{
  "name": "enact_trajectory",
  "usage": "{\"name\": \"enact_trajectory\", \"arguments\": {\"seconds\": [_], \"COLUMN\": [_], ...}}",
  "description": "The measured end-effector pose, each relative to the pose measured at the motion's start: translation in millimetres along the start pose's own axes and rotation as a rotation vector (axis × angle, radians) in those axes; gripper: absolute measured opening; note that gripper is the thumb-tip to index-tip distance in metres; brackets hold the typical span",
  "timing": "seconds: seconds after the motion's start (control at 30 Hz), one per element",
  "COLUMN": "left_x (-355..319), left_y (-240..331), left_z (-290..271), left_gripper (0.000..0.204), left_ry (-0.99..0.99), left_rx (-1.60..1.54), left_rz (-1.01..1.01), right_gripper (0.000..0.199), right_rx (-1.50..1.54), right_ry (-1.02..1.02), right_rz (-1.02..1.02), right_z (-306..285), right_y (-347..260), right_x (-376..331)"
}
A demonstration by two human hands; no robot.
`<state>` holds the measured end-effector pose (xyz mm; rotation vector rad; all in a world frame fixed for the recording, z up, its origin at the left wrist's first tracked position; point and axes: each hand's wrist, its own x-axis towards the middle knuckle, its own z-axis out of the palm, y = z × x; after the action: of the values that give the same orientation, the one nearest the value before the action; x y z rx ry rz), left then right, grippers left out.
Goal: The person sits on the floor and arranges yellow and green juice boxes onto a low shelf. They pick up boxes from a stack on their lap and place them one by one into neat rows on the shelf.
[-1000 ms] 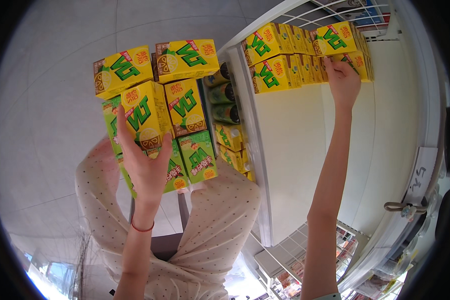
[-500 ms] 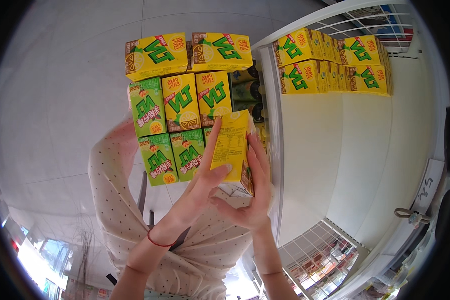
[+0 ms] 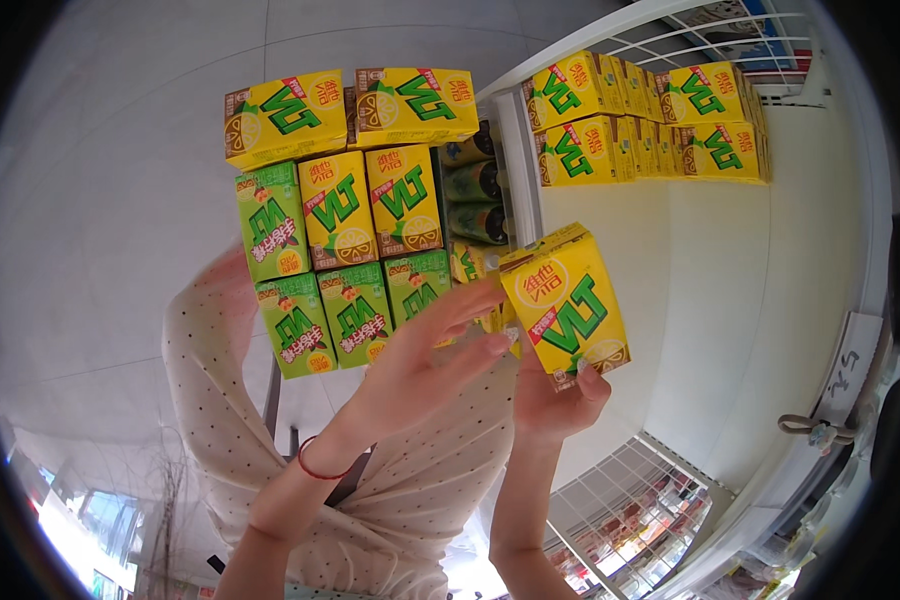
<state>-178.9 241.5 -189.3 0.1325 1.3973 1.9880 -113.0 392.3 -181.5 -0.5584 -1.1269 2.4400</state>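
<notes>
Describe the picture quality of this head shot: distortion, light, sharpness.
Head view: strong fisheye, the white shelf edge bows and a black rim rings the frame; even bright light, soft shadows; the yellow carton in the right hand is sharp, the left hand too.

The right hand (image 3: 555, 400) is mostly hidden behind the yellow carton pack (image 3: 567, 303) it holds — only a thumb tip and the palm's heel show. The left hand (image 3: 420, 365) covers the lower edge of the green packs (image 3: 355, 312) in the stack. Dark bottles (image 3: 473, 185) sit half concealed between the stack and the shelf post (image 3: 523, 170). Goods under the wire rack (image 3: 635, 510) at the bottom are too blurred to identify — as is the hooked object (image 3: 815, 432) at right.
</notes>
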Motion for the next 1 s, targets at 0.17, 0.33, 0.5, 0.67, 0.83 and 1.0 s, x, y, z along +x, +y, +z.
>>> {"name": "enact_trajectory", "arguments": {"seconds": [0.17,0.33,0.5,0.67,0.83,1.0], "left_x": [3.9,1.7,7.7,12.9,4.0,8.7], "left_y": [-0.4,14.1,34.2,42.6,38.9,38.9], "left_z": [3.7,-9.3,-5.6,-41.0,-61.4,-72.6], "left_gripper": [0.054,0.056,0.062,0.054,0.050,0.048], "left_ry": [0.078,-0.005,0.044,0.362,0.454,0.629], "left_rx": [-0.094,0.116,0.442,0.829,0.778,0.968], "left_rz": [0.147,0.238,0.458,0.557,0.461,0.501], "right_gripper": [0.066,0.060,0.059,0.061,0.057,0.057], "right_rx": [-0.488,-0.961,-1.406,-1.113,-1.005,-1.076], "right_ry": [-0.206,-0.329,-0.411,0.199,0.255,0.359], "right_rz": [-0.009,-0.181,-0.595,-0.739,-0.882,-0.744], "right_z": [-13.7,14.0,10.2,-6.7,0.8,-7.4], "right_y": [-1.4,-20.6,-48.3,-77.8,-95.5,-94.2], "right_x": [-3.3,2.9,45.7,115.0,191.4,220.8]}}
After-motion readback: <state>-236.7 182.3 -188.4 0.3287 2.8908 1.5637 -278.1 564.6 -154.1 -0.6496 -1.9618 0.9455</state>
